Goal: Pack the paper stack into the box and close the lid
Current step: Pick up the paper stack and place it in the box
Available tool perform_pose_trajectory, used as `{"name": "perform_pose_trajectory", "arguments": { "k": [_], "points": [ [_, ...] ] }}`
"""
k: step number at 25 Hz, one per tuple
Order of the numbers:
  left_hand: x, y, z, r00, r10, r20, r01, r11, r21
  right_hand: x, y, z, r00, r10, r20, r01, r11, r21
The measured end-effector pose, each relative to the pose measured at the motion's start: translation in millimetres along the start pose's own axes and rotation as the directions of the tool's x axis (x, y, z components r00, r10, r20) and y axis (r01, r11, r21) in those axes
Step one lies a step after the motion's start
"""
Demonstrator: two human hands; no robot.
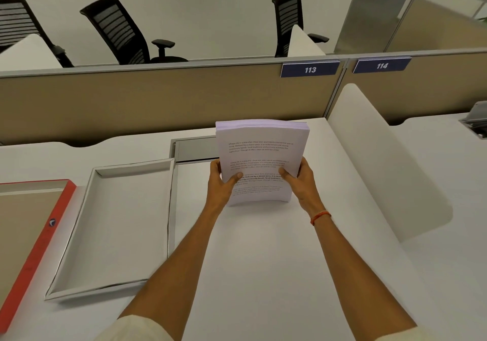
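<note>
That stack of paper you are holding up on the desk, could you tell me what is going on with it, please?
A person grips the paper stack with both hands, left hand and right hand on its sides, standing it on its lower edge on the white desk. The open white box lies empty to the left, nothing packed yet. A red-edged piece, probably the lid, lies further left.
</note>
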State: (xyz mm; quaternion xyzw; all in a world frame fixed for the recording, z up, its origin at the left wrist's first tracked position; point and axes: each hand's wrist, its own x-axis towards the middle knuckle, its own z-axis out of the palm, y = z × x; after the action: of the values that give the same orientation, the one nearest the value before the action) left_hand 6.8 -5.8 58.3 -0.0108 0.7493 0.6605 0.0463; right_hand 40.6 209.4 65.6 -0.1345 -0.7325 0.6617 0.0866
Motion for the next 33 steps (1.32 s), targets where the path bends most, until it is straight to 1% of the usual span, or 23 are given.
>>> {"name": "perform_pose_trajectory", "arguments": {
  "k": [4, 7, 10, 12, 16, 22, 28, 33],
  "points": [
    [2.2, -5.2, -3.5, 0.999, 0.007, 0.033, -0.008, 1.0, 0.018, -0.8, 4.2, 2.1, 1.0, 0.009, 0.01, -0.01, 0.999, 0.044],
    [4.1, -0.2, -5.0, 1.0, -0.001, 0.024, 0.001, 1.0, 0.02, 0.7, 5.4, 9.5, 0.999, 0.012, -0.036, -0.01, 0.999, 0.05],
    [5.4, 6.4, -6.0, 1.0, 0.014, -0.01, -0.014, 0.999, 0.045, 3.2, -1.3, 15.2, 0.995, 0.012, -0.098, -0.012, 1.0, 0.005],
    [6.1, 12.8, -9.7, 0.999, 0.045, -0.012, -0.044, 0.997, 0.066, 5.7, -8.5, 17.1, 0.994, 0.01, -0.109, -0.013, 1.0, -0.028],
    [15.6, 34.7, -22.3, 0.995, 0.104, 0.008, -0.104, 0.991, 0.087, 10.0, -36.5, 22.9, 0.996, -0.002, -0.091, -0.001, 0.999, -0.038],
    [26.0, 71.9, -42.8, 0.991, 0.134, -0.01, -0.131, 0.979, 0.154, 20.9, -81.7, 36.4, 0.998, 0.049, -0.049, -0.053, 0.996, -0.067],
    [23.0, 78.0, -79.7, 0.994, 0.091, -0.068, -0.076, 0.976, 0.202, 7.2, -110.5, 71.2, 0.995, 0.085, 0.047, -0.083, 0.995, -0.055],
    [13.0, 76.7, -128.6, 0.992, 0.059, -0.116, -0.023, 0.955, 0.295, -11.6, -110.0, 118.1, 0.987, 0.117, 0.106, -0.112, 0.992, -0.056]
  ]
}}
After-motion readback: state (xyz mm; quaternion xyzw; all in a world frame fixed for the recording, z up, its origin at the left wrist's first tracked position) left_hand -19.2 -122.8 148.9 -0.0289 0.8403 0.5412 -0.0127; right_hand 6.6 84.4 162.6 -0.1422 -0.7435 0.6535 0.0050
